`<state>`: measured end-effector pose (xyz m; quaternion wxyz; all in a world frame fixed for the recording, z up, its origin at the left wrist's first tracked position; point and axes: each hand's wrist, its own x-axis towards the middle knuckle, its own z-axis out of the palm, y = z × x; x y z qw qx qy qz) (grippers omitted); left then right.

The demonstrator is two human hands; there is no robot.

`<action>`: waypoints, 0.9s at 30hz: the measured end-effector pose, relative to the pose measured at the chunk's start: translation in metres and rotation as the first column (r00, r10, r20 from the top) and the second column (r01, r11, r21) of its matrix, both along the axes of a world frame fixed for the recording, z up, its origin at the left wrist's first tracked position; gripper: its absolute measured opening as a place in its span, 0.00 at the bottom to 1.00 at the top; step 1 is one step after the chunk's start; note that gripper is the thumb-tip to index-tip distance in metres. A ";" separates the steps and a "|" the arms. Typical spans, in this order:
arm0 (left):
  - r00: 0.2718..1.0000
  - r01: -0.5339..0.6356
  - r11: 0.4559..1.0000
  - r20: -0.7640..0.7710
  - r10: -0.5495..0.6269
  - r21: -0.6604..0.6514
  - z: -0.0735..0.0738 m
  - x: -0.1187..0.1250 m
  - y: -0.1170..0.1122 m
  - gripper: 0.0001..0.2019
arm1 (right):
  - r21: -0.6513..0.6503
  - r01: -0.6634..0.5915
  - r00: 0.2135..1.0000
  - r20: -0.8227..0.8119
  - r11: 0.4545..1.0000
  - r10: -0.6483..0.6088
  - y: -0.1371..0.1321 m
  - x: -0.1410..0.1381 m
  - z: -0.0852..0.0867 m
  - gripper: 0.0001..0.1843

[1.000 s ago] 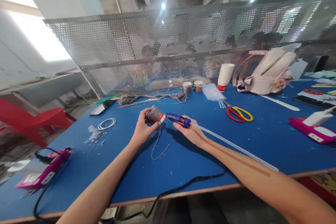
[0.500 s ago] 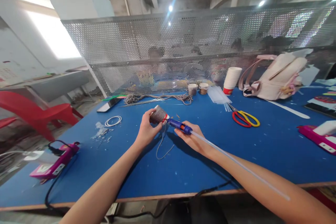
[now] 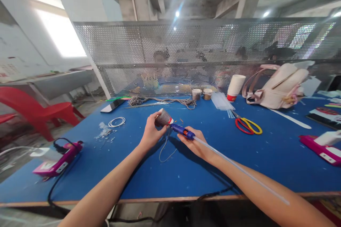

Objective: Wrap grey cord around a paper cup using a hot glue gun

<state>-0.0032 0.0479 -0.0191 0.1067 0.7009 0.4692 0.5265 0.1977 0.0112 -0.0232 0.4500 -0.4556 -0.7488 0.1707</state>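
My left hand (image 3: 152,130) is closed round a paper cup (image 3: 163,117) wrapped in grey cord, which lies tilted on its side with a red and white band showing at its right end. From the cup a loose tail of grey cord (image 3: 160,153) curls down onto the table. In my right hand (image 3: 195,143) is a blue hot glue gun (image 3: 182,131), its nozzle at the cup's banded end. A long clear glue stick (image 3: 239,165) sticks out of the gun's back and runs above my right forearm.
On the blue table (image 3: 213,177) are a cord bundle (image 3: 160,101), two small wrapped cups (image 3: 196,94), stacked paper cups (image 3: 236,88), glue sticks (image 3: 222,101), scissors (image 3: 248,126), a backpack (image 3: 279,85), a phone (image 3: 112,106), a white cable ring (image 3: 116,122) and power strips (image 3: 59,160). A perforated screen (image 3: 128,49) stands behind.
The camera view has shifted slightly, so the scene sits a little lower. Both hands keep their hold, with the gun's nozzle still at the cup.
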 end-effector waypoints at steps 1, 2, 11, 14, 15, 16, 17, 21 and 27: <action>1.000 0.001 1.000 -0.002 -0.001 -0.002 0.000 0.000 0.000 0.25 | 0.012 -0.009 1.000 0.007 1.000 0.009 0.000 0.000 -0.001 0.14; 1.000 0.002 1.000 -0.004 -0.002 -0.003 0.000 0.000 0.000 0.25 | 0.025 -0.018 1.000 0.017 1.000 0.018 0.001 0.001 -0.002 0.14; 1.000 0.006 1.000 -0.014 -0.007 -0.022 0.002 0.001 -0.002 0.25 | 0.194 -0.002 0.995 0.099 0.981 -0.017 0.001 0.004 -0.008 0.14; 1.000 0.017 1.000 -0.019 -0.018 -0.026 0.003 0.000 -0.003 0.25 | 0.208 -0.035 0.992 0.128 0.978 0.008 -0.001 0.004 -0.005 0.14; 1.000 0.021 0.999 -0.020 -0.022 -0.027 0.003 0.000 -0.003 0.25 | 0.207 -0.036 0.991 0.131 0.978 0.009 -0.001 0.004 -0.005 0.14; 1.000 0.023 0.999 -0.019 -0.024 -0.028 0.003 0.000 -0.003 0.25 | 0.203 -0.034 0.992 0.129 0.979 0.007 -0.002 0.004 -0.004 0.14; 1.000 0.025 0.999 -0.018 -0.025 -0.030 0.004 0.000 -0.004 0.25 | 0.195 -0.029 0.992 0.125 0.980 0.004 -0.002 0.005 -0.003 0.14; 0.999 0.031 0.998 -0.022 -0.032 -0.057 0.004 0.000 -0.005 0.25 | 0.196 -0.023 0.992 0.125 0.980 -0.002 -0.002 0.006 -0.002 0.13; 0.998 0.051 0.995 -0.019 -0.053 -0.091 0.006 -0.003 -0.005 0.26 | 0.270 -0.051 0.989 0.146 0.962 0.011 -0.003 0.007 -0.001 0.14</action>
